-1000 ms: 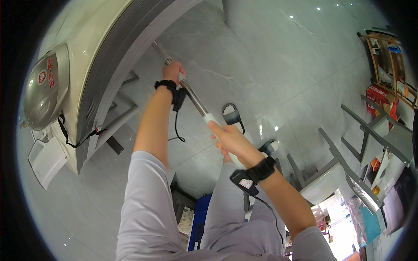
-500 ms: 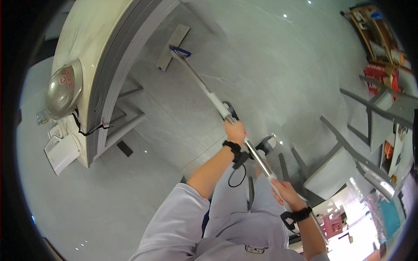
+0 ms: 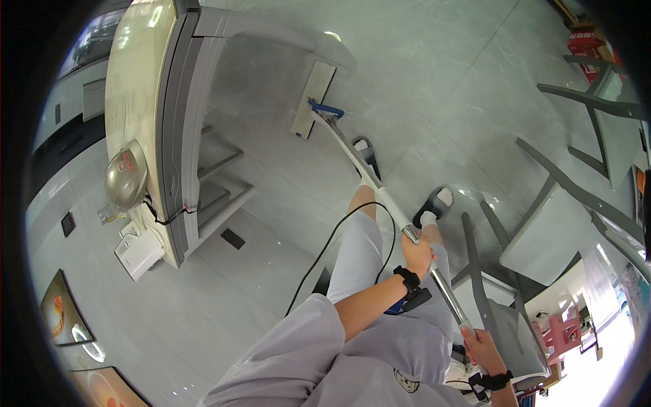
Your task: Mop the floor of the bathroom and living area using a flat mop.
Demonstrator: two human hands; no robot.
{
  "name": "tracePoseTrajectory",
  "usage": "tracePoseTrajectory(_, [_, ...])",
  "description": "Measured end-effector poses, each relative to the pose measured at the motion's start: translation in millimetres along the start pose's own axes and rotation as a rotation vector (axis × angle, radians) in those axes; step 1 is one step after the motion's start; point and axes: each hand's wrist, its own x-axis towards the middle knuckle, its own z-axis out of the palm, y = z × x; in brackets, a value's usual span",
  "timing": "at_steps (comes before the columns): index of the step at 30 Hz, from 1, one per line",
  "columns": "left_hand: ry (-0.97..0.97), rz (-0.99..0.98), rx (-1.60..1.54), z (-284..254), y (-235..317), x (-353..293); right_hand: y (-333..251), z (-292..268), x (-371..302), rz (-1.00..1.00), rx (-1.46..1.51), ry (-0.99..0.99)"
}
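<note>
Both hands are wrapped round the pole of a flat mop, white in its upper part with bare metal lower and near the grips. My left hand closes on it partway down, in front of my legs. Toward the pole's top end, at the lower right, my right hand grips it. The long pale mop head lies flat on the grey tiled floor, joined to the pole by a blue hinge. It is just beyond my feet in dark slippers. Each wrist wears a black strap.
A cream-topped table or counter with grey sides stands at left, bearing a silvery rounded object and a white container. Grey chairs stand at right. A black cable loops over my left leg. A red box sits far right.
The mop head has come nearer to my feet. Both hands have drawn back toward the lower right, still gripping the pole. The view has shifted, showing more on the left.
</note>
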Motion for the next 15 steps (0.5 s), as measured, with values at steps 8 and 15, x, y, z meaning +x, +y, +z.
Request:
tracePoseTrajectory(8, [0.068, 0.225, -0.032, -53, 160, 172, -199, 74, 87, -0.357, -0.312, 0.097])
tracePoseTrajectory(15, [-0.046, 0.216, 0.217, -161, 411, 414, -467, 191, 190, -0.683, -0.389, 0.038])
